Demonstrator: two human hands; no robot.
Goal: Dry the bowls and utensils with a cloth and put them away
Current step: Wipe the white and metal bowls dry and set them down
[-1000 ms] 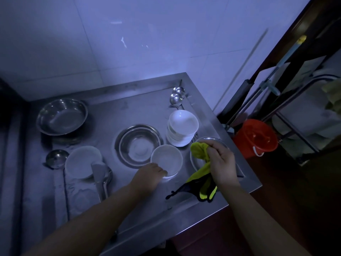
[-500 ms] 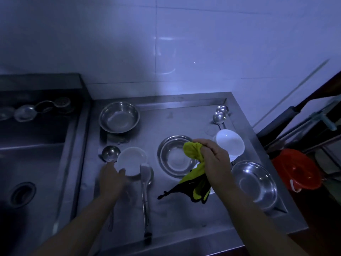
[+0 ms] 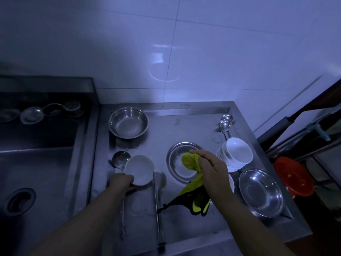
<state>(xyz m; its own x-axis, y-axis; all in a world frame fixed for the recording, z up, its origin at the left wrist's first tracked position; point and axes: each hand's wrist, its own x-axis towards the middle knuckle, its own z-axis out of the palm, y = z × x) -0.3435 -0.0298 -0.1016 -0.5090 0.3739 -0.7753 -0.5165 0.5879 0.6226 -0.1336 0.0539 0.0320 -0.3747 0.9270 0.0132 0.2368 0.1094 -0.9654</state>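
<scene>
We grip the near rim of a white bowl [image 3: 139,168] with our left hand [image 3: 121,182], fingers curled round its edge, on the steel desk [image 3: 184,228] beside a ladle [image 3: 120,159]. Our right hand [image 3: 212,170] clenches a yellow-green cloth [image 3: 191,163] above a steel bowl [image 3: 180,161]; the cloth's dark end trails onto the desk. A stack of white bowls [image 3: 236,151] and two more steel bowls [image 3: 129,121] [image 3: 261,192] sit around.

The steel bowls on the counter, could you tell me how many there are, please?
3: back-left steel bowl, middle one behind the cloth, front-right one. Others may be hidden.
</scene>
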